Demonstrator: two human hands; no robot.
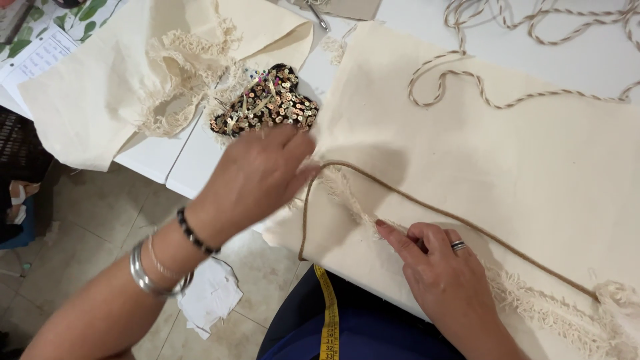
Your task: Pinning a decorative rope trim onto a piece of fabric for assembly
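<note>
Nearest the camera, a yellow measuring tape (328, 320) is hanging down over dark blue clothing (373, 330). To its left, a scrap of white cloth (210, 297) is lying on the tiled floor (87, 227).

Just beyond, the right hand (440, 273) is resting on the near fringed edge (533, 303) of a large cream fabric panel (507, 167). Its fingers are curled loosely, with the forefinger stretched out and pressing on the fringe; whether the thumb is pinching anything underneath cannot be told. A ring is showing on one finger.

A thin brown cord (427, 207) is running across the panel, from the right near edge up to a bend by the left hand, then dropping down over the panel's left edge.

The left hand (257, 177), wearing bracelets at the wrist, is reaching to the panel's left edge, fingers bent and closed around the fabric where the cord is bending; the fingertips are blurred, so exactly what they are gripping is unclear.

Just beyond that hand, a dark patch covered in gold sequins (267, 103) is lying on the white table (167, 153). Farther left, another piece of cream fabric (93, 93) with a frayed fringe is lying crumpled, hanging partly over the table edge.

At the far right, a twisted beige-and-white rope (480, 97) is looping over the panel's far edge and the table.
</note>
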